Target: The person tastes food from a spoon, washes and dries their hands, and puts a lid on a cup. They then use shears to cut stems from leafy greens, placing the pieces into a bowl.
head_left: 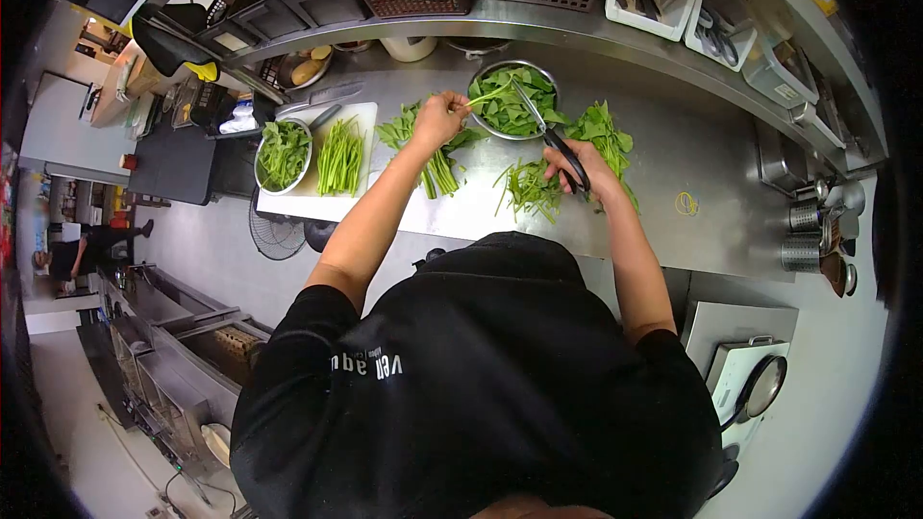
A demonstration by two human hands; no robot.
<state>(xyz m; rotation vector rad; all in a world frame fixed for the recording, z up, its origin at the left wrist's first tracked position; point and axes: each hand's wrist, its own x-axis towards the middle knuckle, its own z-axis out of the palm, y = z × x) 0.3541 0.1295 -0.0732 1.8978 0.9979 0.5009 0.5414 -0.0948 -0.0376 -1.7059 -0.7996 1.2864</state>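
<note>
My left hand [441,121] pinches a leafy green stem [488,94] that reaches over the metal bowl [509,135] of cut leaves. In my right hand [581,165] is a pair of black-handled scissors [550,133], its blades pointing into the bowl beside the stem. Below my left hand lies a bunch of leafy greens [437,173] on the steel counter. Loose trimmed stems [530,189] are spread left of my right hand, and another leafy bunch [602,135] lies behind and to the right of it.
At left, a cutting board [366,125] carries a pile of cut stems [339,158], a knife [325,116] and a bowl of leaves [284,156]. Yellow rubber bands [686,204] lie at right. A shelf [567,24] with baskets overhangs the counter's back. A person [72,255] stands far left.
</note>
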